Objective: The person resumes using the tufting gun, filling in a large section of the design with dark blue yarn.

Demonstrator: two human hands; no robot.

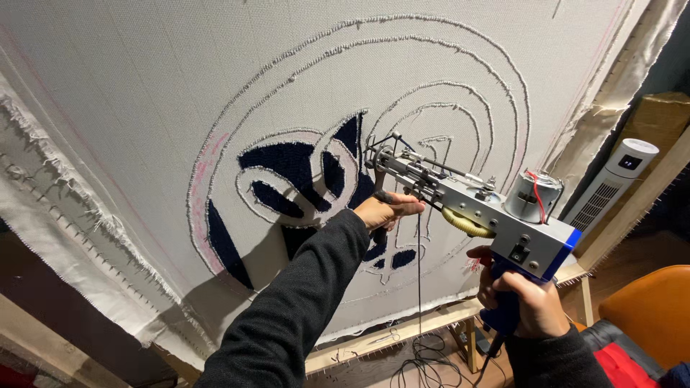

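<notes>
The right hand [528,302] is clamped on the blue grip of a tufting gun [474,205]; the left hand [384,210] closes round its front handle, needle against the stretched grey cloth [129,93]. Navy tufted patches [291,172] lie inside white yarn outlines. A wooden frame [402,334] edges the cloth; a white tower fan [611,187] and an orange chair [650,305] stand at right.

Stretched cloth [144,93] blocks everything ahead of both grips; tufting gun [467,205] nose sits against it. Open air between left hand [384,210] and right hand [528,302], crossed only by a hanging dark yarn [419,287]. Below the grips: wooden frame rail [402,334], cable tangle [428,359]. Right of the rear grip: white tower fan [611,183], orange chair [650,309].
</notes>
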